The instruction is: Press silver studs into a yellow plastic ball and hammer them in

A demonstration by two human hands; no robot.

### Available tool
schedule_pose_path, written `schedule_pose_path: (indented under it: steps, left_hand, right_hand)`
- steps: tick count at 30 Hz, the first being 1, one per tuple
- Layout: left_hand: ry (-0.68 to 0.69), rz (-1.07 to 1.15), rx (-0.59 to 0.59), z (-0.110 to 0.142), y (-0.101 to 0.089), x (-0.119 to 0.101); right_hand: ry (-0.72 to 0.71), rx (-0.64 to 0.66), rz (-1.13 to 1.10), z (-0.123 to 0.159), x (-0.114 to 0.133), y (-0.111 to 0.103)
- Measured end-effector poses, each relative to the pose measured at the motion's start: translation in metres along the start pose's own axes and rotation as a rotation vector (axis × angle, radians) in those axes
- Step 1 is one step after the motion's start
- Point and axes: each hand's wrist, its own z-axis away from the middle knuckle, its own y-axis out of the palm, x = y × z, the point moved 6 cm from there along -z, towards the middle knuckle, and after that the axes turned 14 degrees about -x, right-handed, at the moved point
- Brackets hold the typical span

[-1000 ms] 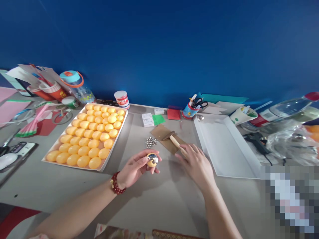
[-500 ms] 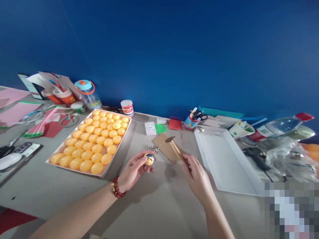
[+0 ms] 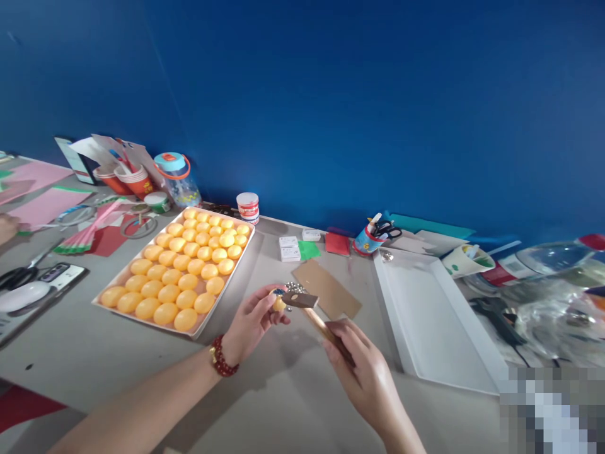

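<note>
Between the thumb and fingers of my left hand (image 3: 251, 320) is a small orange-yellow ball (image 3: 278, 304) with shiny silver and dark patches on top. My right hand (image 3: 363, 360) is wrapped round the wooden handle of a hammer (image 3: 317, 321). The hammer's dark head lies right at the ball's right side in this view, covering part of it; whether they touch I cannot tell. Behind the hammer head sits a small heap of shiny silver pieces (image 3: 295, 287), partly hidden. A brown cardboard piece (image 3: 331, 291) lies flat beyond the hammer.
A box of orange balls (image 3: 199, 329) stands at left, a shallow white tray (image 3: 439, 340) at right. Small white boxes (image 3: 288, 248), a pen cup (image 3: 366, 241) and a jar (image 3: 248, 208) line the back. A glue gun (image 3: 498, 321) lies far right; another person's hand (image 3: 7, 228) shows far left.
My right hand has closed round the hammer handle, lifted it off the cardboard and brought its head left to the ball. My left hand keeps hold of the ball. The view has shifted slightly.
</note>
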Motion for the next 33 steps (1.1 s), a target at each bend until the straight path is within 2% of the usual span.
schedule_pose_path:
  steps: [3,8,12,23,27,31,33]
  left_hand:
    - [-0.003,-0.015,-0.003,0.0005,0.0003,0.0001]
    - [-0.007,-0.001,0.011,0.0012,0.0017,0.0002]
    - [-0.012,-0.003,0.001,0.0013,0.001,0.0016]
    - [0.006,-0.02,0.032,0.0034,0.0024,0.0002]
    - [-0.008,-0.013,0.024,0.0031,0.0017,0.0013]
    - [-0.025,0.026,0.059,0.0051,0.0053,-0.0005]
    - [-0.028,0.032,0.07,0.0066,0.0074,-0.0019]
  right_hand:
    - [0.003,0.018,0.023,0.0008,-0.0002,0.002]
    - [-0.016,-0.049,0.012,-0.001,0.0017,-0.0013]
    - [-0.004,0.001,0.033,-0.0013,0.0006,0.0042]
    - [0.014,-0.039,0.021,0.0,-0.0004,0.0008]
    - [0.027,-0.014,0.019,-0.0013,-0.0003,0.0023]
    - [0.014,-0.086,-0.021,-0.0024,0.002,-0.0034]
    - [0.02,-0.076,-0.027,-0.0017,0.0016,-0.0032]
